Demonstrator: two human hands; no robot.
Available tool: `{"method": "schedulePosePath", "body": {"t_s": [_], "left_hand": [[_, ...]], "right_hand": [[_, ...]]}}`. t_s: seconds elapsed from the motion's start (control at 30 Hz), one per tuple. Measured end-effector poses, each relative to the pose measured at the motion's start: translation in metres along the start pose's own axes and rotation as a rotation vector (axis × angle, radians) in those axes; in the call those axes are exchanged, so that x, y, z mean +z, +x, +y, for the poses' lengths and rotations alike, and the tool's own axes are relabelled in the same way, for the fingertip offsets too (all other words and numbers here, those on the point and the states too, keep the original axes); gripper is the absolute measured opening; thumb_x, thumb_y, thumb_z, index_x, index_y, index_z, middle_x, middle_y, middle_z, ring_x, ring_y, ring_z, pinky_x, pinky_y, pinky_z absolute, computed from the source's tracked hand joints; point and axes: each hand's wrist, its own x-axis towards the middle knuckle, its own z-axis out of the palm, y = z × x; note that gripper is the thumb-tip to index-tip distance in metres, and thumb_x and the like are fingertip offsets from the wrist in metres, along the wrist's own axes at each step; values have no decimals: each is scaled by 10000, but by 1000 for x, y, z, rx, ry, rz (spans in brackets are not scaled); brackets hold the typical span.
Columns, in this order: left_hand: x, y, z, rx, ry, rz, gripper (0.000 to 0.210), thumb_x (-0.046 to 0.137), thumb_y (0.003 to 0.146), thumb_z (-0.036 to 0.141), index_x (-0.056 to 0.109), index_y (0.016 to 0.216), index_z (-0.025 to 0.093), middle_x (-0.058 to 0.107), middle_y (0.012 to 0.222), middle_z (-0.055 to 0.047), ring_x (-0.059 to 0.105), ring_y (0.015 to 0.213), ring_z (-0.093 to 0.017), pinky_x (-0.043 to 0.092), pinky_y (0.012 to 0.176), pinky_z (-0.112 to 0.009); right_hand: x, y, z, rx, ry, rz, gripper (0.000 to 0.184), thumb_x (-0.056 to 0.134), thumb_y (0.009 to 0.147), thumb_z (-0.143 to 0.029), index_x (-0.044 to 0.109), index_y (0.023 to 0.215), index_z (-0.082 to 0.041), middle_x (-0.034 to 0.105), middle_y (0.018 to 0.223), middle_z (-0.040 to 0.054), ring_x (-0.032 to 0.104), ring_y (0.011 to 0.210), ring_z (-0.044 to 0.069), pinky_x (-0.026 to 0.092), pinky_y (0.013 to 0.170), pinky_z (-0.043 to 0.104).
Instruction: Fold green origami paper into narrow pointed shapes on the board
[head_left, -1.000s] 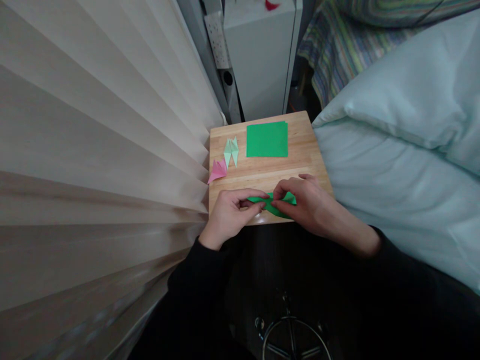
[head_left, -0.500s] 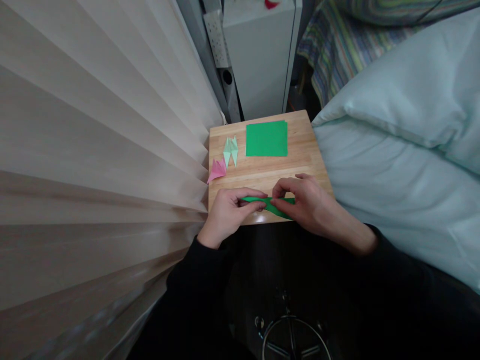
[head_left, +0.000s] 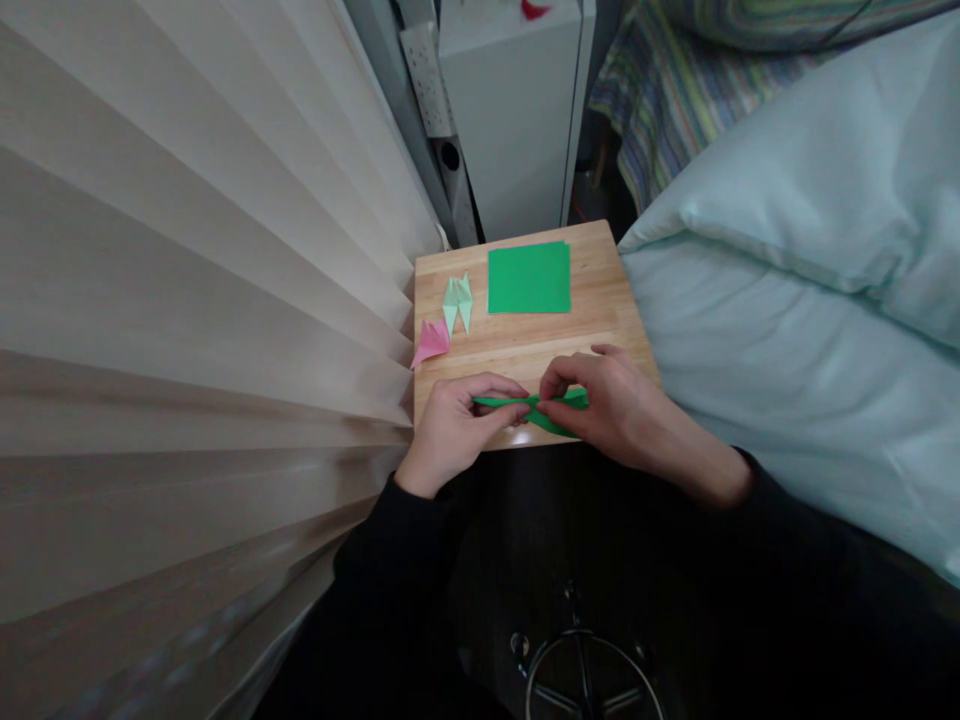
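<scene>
A partly folded piece of green origami paper (head_left: 553,421) is held between both hands at the near edge of the small wooden table (head_left: 517,350). My left hand (head_left: 459,420) pinches its left end between thumb and fingers. On the other side, my right hand (head_left: 604,400) grips it near the middle with thumb and index finger, covering part of the right end. Beyond them lie a stack of green paper (head_left: 529,278), a pale green folded origami piece (head_left: 458,301) and a pink folded origami piece (head_left: 431,342).
A pleated curtain (head_left: 225,300) hangs along the table's left side. Pale blue bedding (head_left: 787,330) lies against the right. Behind the table stands a white cabinet (head_left: 510,130). Below is a wheeled chair base (head_left: 585,670).
Both hands keep their grip on the green paper, which has tilted a little and shows a narrower left end. The whole view has shifted slightly.
</scene>
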Motion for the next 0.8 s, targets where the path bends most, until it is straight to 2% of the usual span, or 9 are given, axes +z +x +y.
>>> {"method": "schedulePosePath", "body": {"t_s": [0.4, 0.47, 0.57, 0.7, 0.8], "left_hand": [[1, -2, -2, -12, -34, -32, 100, 820, 777, 236, 825, 856, 174, 821, 857, -63, 760, 701, -164, 658, 721, -282], [1, -2, -2, -5, -23, -49, 84, 811, 785, 234, 819, 844, 175, 819, 842, -62, 760, 693, -164, 652, 708, -276], [1, -2, -1, 5, -2, -76, 76, 799, 797, 238, 794, 832, 170, 814, 836, -58, 761, 695, -168, 644, 696, -279], [2, -2, 1, -11, -8, -72, 196, 841, 763, 248, 687, 855, 170, 769, 721, -20, 741, 654, -159, 582, 621, -242], [3, -2, 1, -30, -42, -74, 293, 861, 742, 248, 605, 870, 186, 744, 683, 3, 722, 629, -145, 523, 581, -216]], "right_hand": [[0, 0, 5, -30, -13, -59, 78, 686, 920, -270, 678, 858, -223, 759, 831, 9, 704, 823, 223, 346, 1035, 504], [1, -1, 4, -33, -22, -61, 40, 678, 918, -238, 676, 957, -232, 762, 824, -8, 706, 830, 225, 318, 1052, 526], [3, -2, 5, -45, -23, -86, 178, 659, 924, -203, 673, 1093, -257, 774, 866, -15, 703, 878, 229, 282, 1057, 542], [2, -1, 7, -73, -24, -127, 62, 670, 923, -220, 721, 943, -248, 763, 946, 11, 683, 919, 226, 317, 977, 471], [1, 0, 7, -81, -23, -103, 49, 701, 885, -201, 734, 882, -238, 732, 933, 17, 666, 903, 219, 343, 916, 426]]}}
